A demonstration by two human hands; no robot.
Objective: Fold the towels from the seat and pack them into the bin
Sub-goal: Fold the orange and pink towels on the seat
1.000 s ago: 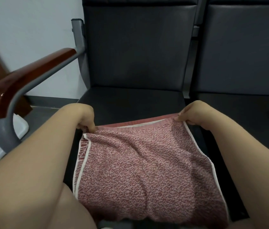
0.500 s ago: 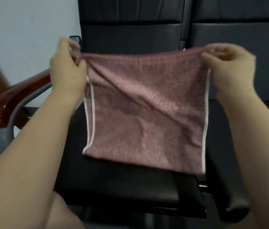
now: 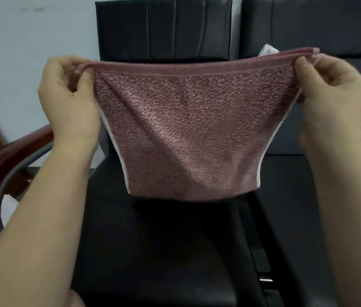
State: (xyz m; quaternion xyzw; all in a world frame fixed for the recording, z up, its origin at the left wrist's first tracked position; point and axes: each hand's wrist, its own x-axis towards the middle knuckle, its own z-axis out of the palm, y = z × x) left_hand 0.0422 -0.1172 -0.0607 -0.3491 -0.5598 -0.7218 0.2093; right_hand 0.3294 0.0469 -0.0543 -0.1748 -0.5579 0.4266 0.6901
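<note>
My left grip (image 3: 69, 100) pinches the top left corner of the pink towel (image 3: 188, 129), thumb and fingers curled on its hem. My right grip (image 3: 334, 94) pinches the top right corner the same way. The towel hangs stretched between them, with two layers showing along the hem and white-edged sides narrowing downward. Its lower edge is in the air above the black seat (image 3: 164, 251). A wooden armrest (image 3: 9, 160) lies to the left. Something white (image 3: 268, 49) peeks over the hem; I cannot tell what.
</note>
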